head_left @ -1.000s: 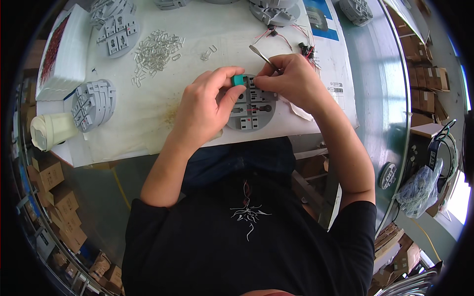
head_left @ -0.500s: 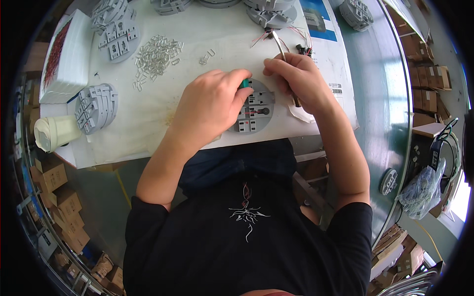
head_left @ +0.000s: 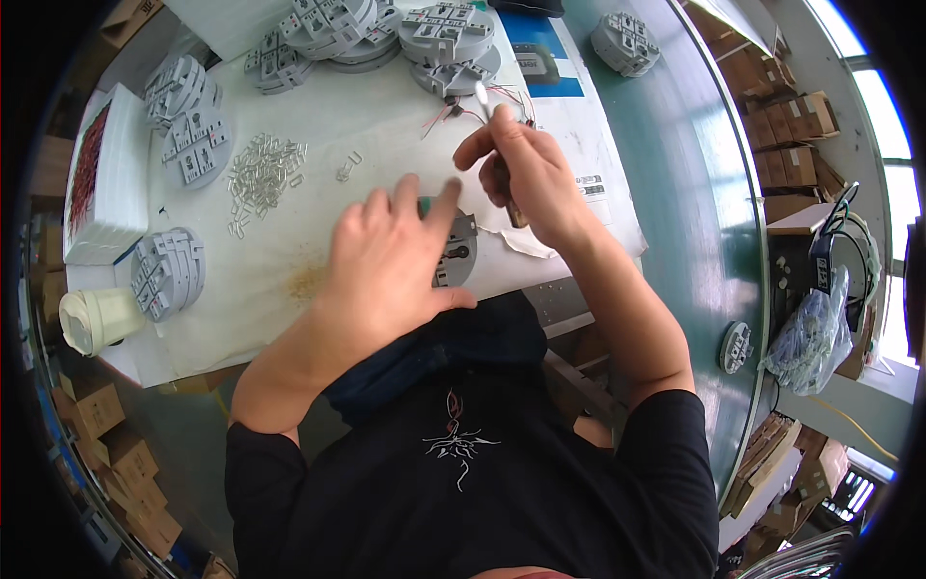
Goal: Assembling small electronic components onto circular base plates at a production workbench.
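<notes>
My left hand (head_left: 381, 256) lies over a round grey plastic disc (head_left: 465, 253), its fingers spread and thumb stretched out. A small green piece (head_left: 424, 205) shows between its fingertips at the disc's far edge; the hand hides most of the disc. On the disc's visible part sits a small dark round part with a red wire. Right of it, my right hand (head_left: 531, 179) is closed around a slim metal tool (head_left: 484, 99). The tool's pale tip points away from me, and its brown end shows below the fingers. Its exact kind is hidden by the grip.
A pile of small clear U-shaped pieces (head_left: 265, 179) lies to the left. Stacked grey discs (head_left: 449, 37) stand at the back, others (head_left: 169, 275) at left beside a cream cup (head_left: 96, 318). A white foam block (head_left: 114, 174) holds red parts. Thin wires (head_left: 449, 111) lie beyond my right hand.
My left hand has gone from pinching the green piece to spreading its fingers flat over the disc. My right hand still grips the tool. The whole view has shifted.
</notes>
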Tool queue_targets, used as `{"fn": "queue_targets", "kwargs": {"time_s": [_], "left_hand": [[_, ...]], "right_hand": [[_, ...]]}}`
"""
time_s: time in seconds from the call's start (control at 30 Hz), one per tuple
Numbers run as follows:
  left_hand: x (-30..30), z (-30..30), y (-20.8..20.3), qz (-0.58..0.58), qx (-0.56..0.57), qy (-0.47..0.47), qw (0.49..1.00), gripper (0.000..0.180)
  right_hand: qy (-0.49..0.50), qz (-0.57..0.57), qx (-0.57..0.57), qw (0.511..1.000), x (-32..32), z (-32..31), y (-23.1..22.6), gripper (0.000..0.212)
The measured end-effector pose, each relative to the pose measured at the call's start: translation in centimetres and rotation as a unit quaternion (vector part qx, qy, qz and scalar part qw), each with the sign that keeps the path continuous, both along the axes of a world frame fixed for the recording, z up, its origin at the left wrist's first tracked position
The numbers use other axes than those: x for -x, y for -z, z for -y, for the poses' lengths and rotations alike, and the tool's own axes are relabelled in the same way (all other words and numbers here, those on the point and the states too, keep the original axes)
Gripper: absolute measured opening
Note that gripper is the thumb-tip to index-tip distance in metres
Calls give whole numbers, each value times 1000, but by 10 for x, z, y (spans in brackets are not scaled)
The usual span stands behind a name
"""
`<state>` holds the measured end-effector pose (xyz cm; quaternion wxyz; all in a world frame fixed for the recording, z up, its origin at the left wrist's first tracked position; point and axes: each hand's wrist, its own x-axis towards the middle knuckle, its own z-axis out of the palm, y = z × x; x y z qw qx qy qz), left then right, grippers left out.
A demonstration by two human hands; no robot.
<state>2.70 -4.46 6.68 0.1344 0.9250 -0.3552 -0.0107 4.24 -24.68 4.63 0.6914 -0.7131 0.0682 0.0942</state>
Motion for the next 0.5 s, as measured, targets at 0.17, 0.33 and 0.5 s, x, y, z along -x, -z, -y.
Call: {"fn": "queue_targets", "kwargs": {"time_s": [0.17, 0.33, 0.5], "left_hand": [[14, -5, -18, -10, 77, 18, 997, 83], [20, -19, 50, 83, 350, -62, 931, 85], [38, -37, 68, -70, 400, -78, 911, 91]], "right_hand": [[29, 165, 14, 986, 10, 15, -25, 57], [-69, 145, 211, 964, 29, 10, -50, 58], [-188, 97, 381, 900, 36, -5, -37, 55]]}}
